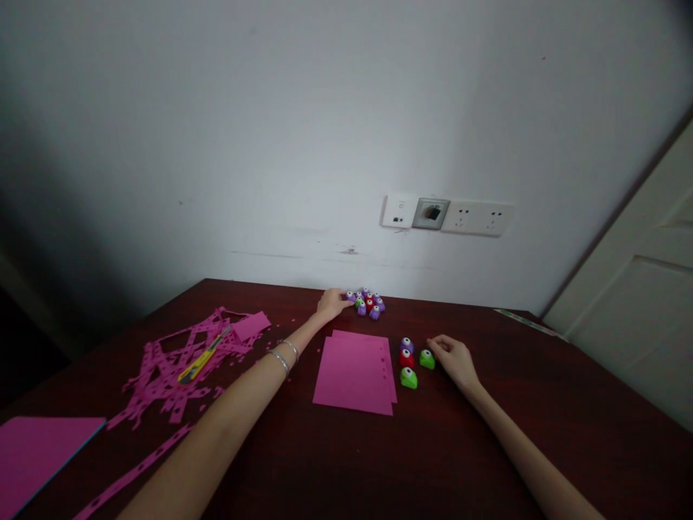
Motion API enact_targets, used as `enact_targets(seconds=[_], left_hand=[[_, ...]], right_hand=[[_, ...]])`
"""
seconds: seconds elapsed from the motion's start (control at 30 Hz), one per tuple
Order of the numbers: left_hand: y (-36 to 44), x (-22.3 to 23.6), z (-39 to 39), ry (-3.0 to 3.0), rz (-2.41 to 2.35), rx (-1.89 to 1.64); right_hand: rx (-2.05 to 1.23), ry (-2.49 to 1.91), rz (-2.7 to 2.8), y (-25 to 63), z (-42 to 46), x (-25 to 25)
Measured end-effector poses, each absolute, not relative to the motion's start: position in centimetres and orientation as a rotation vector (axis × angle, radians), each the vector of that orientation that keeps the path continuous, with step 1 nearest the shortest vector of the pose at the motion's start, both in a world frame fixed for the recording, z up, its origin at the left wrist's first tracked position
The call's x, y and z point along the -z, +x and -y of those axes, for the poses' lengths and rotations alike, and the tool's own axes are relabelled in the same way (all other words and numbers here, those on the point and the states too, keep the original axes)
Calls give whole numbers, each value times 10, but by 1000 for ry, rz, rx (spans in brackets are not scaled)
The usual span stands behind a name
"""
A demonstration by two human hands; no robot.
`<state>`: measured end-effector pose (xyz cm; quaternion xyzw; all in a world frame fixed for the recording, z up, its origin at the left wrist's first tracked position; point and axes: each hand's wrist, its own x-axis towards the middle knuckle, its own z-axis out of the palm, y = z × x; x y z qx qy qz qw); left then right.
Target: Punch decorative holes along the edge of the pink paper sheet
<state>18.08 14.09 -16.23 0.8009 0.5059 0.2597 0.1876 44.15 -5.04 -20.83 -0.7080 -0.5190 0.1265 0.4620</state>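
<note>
My left hand [331,303] reaches to the back of the table. Its thumb and fingers close around a purple paper punch [351,296] at the left side of a cluster of small purple, red and green punches [369,305]. My right hand [453,359] rests loosely on the table with bent fingers and holds nothing visible. Just left of its fingertips stands a green punch [427,359]; contact is unclear. Beside that, a purple punch [407,346], a red punch [406,358] and another green punch [408,378] form a column. Pink paper sheets [351,372] lie between my arms, with small marks along the right edge.
At left, a yellow utility knife [201,363] lies on a heap of punched pink paper strips [162,375]. A larger pink sheet [43,455] is at the lower left. Wall sockets [476,218] sit above the table. A thin strip [530,324] lies at the back right.
</note>
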Motion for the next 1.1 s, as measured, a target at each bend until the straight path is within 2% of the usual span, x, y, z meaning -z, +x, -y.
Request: enact_targets(seconds=[0.2, 0.37, 0.73, 0.9, 1.1], left_hand=[[172, 121, -130, 2364, -1109, -979], [153, 99, -94, 2438, -791, -930], [141, 117, -63, 2483, -625, -552], [145, 109, -48, 2516, -541, -467], [151, 97, -27, 2518, -437, -477]], right_hand=[[-305, -1742, 1287, 442, 50, 209], [-311, -1726, 1299, 440, 51, 208], [-350, -1678, 1239, 435, 57, 197], [-287, -1584, 1367, 413, 64, 167], [-365, -1405, 1732, 359, 75, 129]])
